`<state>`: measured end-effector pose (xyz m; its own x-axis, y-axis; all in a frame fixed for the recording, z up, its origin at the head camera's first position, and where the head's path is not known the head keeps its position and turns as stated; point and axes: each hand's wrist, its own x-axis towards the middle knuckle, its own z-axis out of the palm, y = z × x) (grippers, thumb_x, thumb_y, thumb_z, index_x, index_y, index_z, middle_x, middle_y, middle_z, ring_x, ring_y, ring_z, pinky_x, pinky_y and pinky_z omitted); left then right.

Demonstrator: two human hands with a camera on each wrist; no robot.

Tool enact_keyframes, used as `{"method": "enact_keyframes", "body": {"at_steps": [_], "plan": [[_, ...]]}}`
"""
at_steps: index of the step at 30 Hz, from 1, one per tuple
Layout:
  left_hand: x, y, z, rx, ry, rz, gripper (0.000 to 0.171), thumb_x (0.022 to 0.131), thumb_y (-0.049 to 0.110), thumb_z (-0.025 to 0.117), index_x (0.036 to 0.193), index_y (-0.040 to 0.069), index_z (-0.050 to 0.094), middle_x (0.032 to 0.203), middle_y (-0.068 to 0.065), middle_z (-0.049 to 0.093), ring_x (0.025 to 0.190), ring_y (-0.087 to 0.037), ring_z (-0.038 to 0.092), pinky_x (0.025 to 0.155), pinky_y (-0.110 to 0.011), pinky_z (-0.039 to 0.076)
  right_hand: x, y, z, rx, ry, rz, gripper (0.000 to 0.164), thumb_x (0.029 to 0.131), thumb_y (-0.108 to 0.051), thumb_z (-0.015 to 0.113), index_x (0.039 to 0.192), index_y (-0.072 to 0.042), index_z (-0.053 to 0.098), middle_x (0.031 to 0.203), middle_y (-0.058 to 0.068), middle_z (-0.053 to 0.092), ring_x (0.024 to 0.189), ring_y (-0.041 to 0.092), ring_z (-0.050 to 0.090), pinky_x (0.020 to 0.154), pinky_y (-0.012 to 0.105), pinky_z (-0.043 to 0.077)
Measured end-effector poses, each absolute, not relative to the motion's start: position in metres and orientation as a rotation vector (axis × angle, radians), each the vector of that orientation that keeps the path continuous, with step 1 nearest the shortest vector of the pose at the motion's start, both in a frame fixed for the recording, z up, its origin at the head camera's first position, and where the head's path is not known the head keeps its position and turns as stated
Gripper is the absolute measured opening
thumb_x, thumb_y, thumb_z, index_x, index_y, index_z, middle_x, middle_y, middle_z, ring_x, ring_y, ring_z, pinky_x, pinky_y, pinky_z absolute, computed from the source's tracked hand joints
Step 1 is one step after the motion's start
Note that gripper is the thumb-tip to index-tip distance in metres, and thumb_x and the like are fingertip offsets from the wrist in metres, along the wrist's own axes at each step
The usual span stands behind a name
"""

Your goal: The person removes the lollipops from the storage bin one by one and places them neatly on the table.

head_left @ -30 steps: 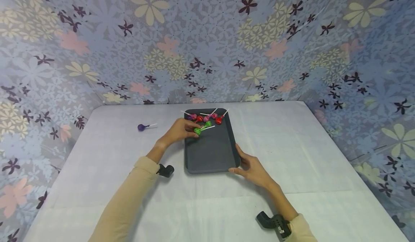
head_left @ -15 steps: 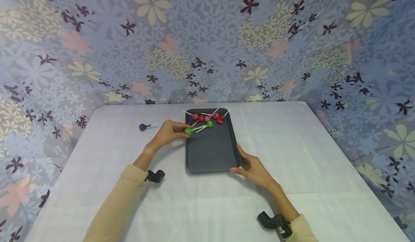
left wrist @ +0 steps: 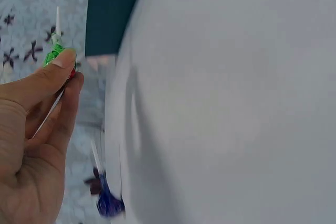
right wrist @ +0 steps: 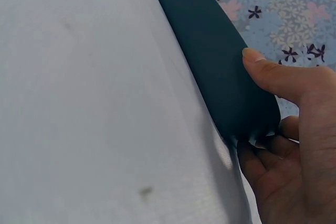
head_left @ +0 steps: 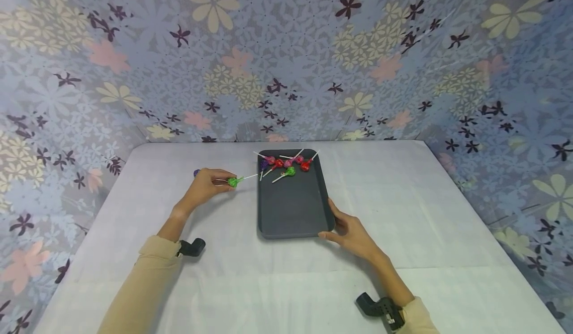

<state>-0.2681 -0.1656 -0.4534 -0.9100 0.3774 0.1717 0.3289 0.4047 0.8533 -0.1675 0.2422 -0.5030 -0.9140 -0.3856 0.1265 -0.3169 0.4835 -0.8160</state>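
Note:
My left hand (head_left: 206, 187) pinches a green lollipop (head_left: 232, 181) between thumb and fingertips, left of the dark grey tray (head_left: 293, 209); its white stick points toward the tray. In the left wrist view a second white stick (left wrist: 48, 114) crosses behind the thumb, with a bit of red at the fingertips; what it belongs to is hidden. A purple lollipop (left wrist: 108, 203) lies on the table beyond that hand, mostly covered by it in the head view. My right hand (head_left: 351, 232) grips the tray's near right corner, thumb at the front wall and fingers along the side.
Inside the tray's far end lie several lollipops: red (head_left: 305, 166), pink (head_left: 288, 163), purple (head_left: 264, 165) and another green one (head_left: 290, 171). Some sticks poke over the rim. A white cloth (head_left: 286, 284) covers the table, with a flowered curtain (head_left: 286, 75) behind and at the sides.
My left hand has drawn the green lollipop left, out of the tray and over the table, toward the purple lollipop. My right hand has stayed on the tray's corner.

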Motion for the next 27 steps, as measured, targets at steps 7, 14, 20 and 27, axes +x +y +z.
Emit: {"method": "enact_keyframes", "body": {"at_steps": [7, 14, 20, 27], "plan": [[-0.27, -0.201, -0.466, 0.591, 2.685, 1.492, 0.035, 0.08, -0.002, 0.076, 0.113, -0.008, 0.069, 0.122, -0.029, 0.063, 0.104, -0.041, 0.066, 0.084, -0.029, 0.057, -0.167, 0.241, -0.503, -0.634, 2.645, -1.43, 0.092, 0.085, -0.027, 0.076, 0.155, -0.004, 0.02, 0.154, 0.023, 0.031, 0.128, 0.037, 0.052, 0.098, 0.041, 0.05], [-0.27, -0.219, -0.471, 0.571, 2.748, 1.393, 0.034, 0.078, -0.007, 0.076, 0.111, -0.01, 0.069, 0.109, -0.027, 0.069, 0.1, -0.04, 0.068, 0.083, -0.027, 0.057, -0.168, 0.24, -0.503, -0.618, 2.663, -1.401, 0.092, 0.086, -0.029, 0.076, 0.155, -0.005, 0.021, 0.155, 0.021, 0.029, 0.128, 0.037, 0.051, 0.098, 0.041, 0.05], [-0.27, -0.232, -0.475, 0.61, 2.82, 1.307, 0.032, 0.078, -0.007, 0.076, 0.109, -0.01, 0.069, 0.107, -0.026, 0.07, 0.097, -0.039, 0.068, 0.086, -0.035, 0.057, -0.168, 0.24, -0.504, -0.602, 2.668, -1.406, 0.092, 0.084, -0.029, 0.077, 0.154, -0.005, 0.022, 0.154, 0.021, 0.031, 0.127, 0.036, 0.052, 0.097, 0.042, 0.05], [-0.269, -0.25, -0.481, 0.57, 2.848, 1.245, 0.035, 0.079, -0.006, 0.075, 0.113, -0.009, 0.068, 0.114, -0.027, 0.067, 0.101, -0.039, 0.067, 0.089, -0.038, 0.055, -0.169, 0.24, -0.504, -0.61, 2.658, -1.414, 0.092, 0.085, -0.028, 0.076, 0.154, -0.005, 0.021, 0.155, 0.022, 0.03, 0.128, 0.037, 0.052, 0.098, 0.042, 0.05]]}}
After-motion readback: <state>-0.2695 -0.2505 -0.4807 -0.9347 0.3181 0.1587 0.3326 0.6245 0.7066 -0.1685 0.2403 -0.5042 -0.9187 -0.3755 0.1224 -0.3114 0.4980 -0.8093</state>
